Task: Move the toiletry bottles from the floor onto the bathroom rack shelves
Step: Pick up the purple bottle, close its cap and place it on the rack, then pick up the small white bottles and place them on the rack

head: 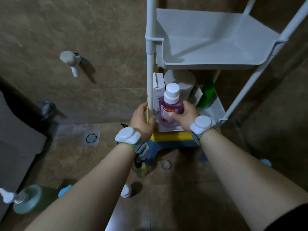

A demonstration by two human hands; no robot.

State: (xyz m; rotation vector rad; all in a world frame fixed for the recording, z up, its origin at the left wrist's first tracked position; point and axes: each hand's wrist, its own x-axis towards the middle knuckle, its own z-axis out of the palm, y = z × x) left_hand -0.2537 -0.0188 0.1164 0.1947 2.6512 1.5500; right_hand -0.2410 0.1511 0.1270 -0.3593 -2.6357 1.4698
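Note:
A purple mouthwash bottle (168, 107) with a white cap stands at the front of the lower shelf (215, 112) of the white rack (150, 47). My right hand (185, 115) is wrapped around its right side. My left hand (141, 119) touches its left side next to the rack's front post. Behind it on that shelf sit a white box (158, 87), a white tub (181, 80) and a green item (207, 90). The upper shelf (208, 40) holds nothing. On the floor stand a yellowish pump bottle (139, 169), a white-capped bottle (126, 190) and a clear-capped one (166, 165).
The rack stands on a yellow and blue stool (173, 139). A floor drain (91, 138) lies to the left. A green spray bottle (26, 199) and a blue item (64, 190) sit at the lower left. Taps (70, 61) stick out of the wall.

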